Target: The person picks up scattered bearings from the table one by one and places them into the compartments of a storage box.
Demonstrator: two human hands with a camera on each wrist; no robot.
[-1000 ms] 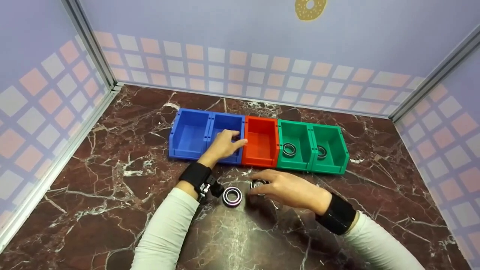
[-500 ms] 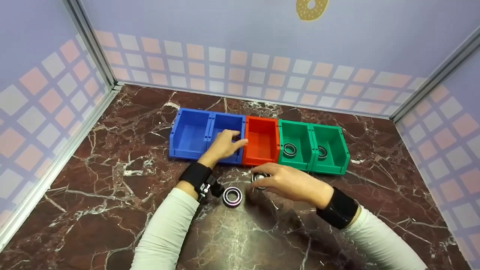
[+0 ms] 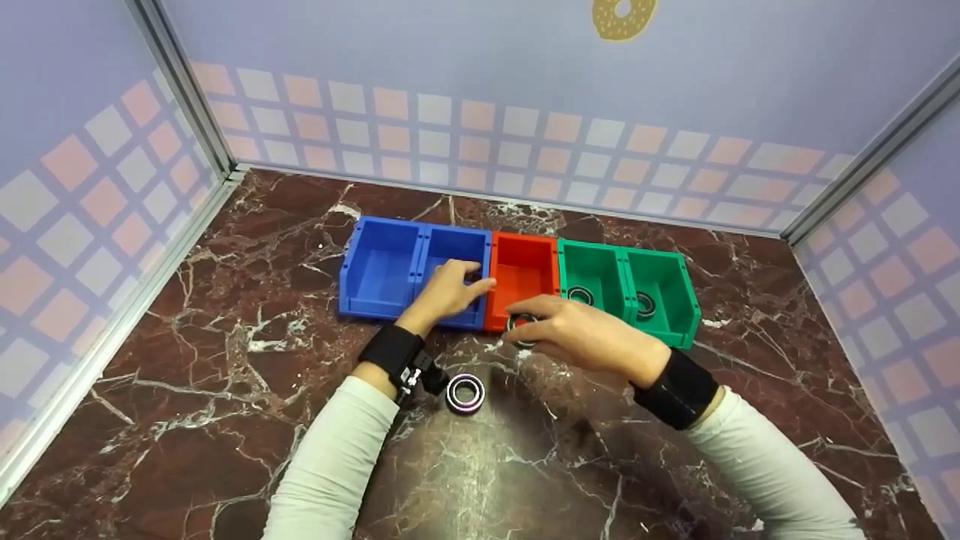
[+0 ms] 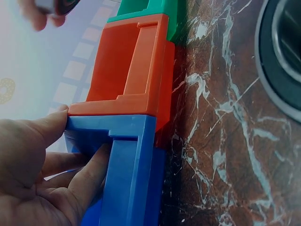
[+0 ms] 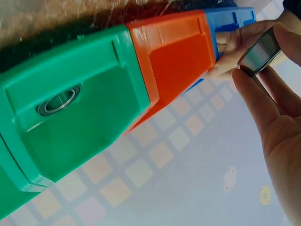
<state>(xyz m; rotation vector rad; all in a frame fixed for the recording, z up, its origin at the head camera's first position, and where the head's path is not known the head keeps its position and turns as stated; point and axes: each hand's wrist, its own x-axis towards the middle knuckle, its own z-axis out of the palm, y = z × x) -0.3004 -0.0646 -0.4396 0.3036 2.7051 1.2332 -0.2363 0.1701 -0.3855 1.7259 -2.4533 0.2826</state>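
Observation:
My right hand (image 3: pixel 589 330) pinches a ball bearing (image 5: pixel 260 52) between thumb and fingers, above the front of the red bin (image 3: pixel 523 277). My left hand (image 3: pixel 448 289) grips the right-hand blue bin (image 4: pixel 141 141) at its side wall beside the red one. Its thumb lies at the rim and its fingers reach inside. Another bearing (image 3: pixel 466 410) lies on the table between the forearms. One bearing (image 5: pixel 59 100) sits in the left green bin (image 3: pixel 592 259), partly behind my right hand in the head view. A further bearing (image 3: pixel 651 305) sits in the right green bin (image 3: pixel 660 270).
The bins stand joined in a row, with the left blue bin (image 3: pixel 382 262) at one end. Beneath them is a dark red marbled table (image 3: pixel 225 360). Tiled-pattern panels (image 3: pixel 487 135) enclose the back and both sides.
My right hand has lifted its bearing off the table area and carried it forward to the red bin's front edge. The left hand and the bearing on the table have stayed put.

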